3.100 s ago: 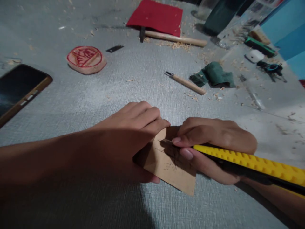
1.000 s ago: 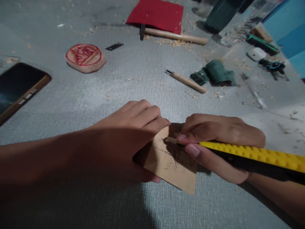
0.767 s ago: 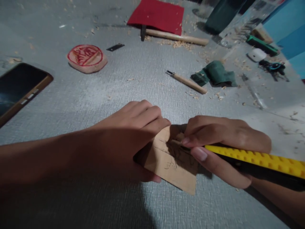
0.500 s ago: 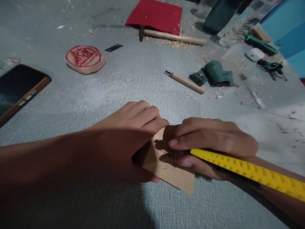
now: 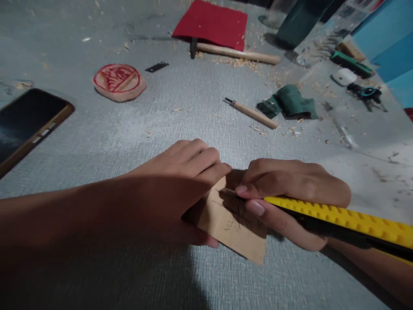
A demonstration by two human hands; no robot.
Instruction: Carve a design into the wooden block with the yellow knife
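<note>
My left hand (image 5: 193,172) is closed around the far left end of a tan, flat-faced block (image 5: 219,219), perhaps wood, with dark lines marked on its top. Its thumb lies along the near side, partly in shadow. In my right hand (image 5: 290,189) is a utility knife (image 5: 335,219) with a yellow and black handle, pinched near its front. The blade points left and its tip is at the block's top face, close to my left fingers. Whether the tip cuts in, I cannot tell. My right hand partly covers the block's right side.
Beyond my hands lie a wooden-handled carving tool (image 5: 253,114), green sandpaper (image 5: 292,102), a hammer (image 5: 238,54) by a red sheet (image 5: 213,23), and a small dark blade (image 5: 157,67). A carved wooden disc (image 5: 119,82) and a phone (image 5: 32,125) are left. Keys (image 5: 368,94) lie right.
The knife's handle has rolled a little, showing more of its black side. Its blade now shows more clearly over the block. The view has shifted slightly.
</note>
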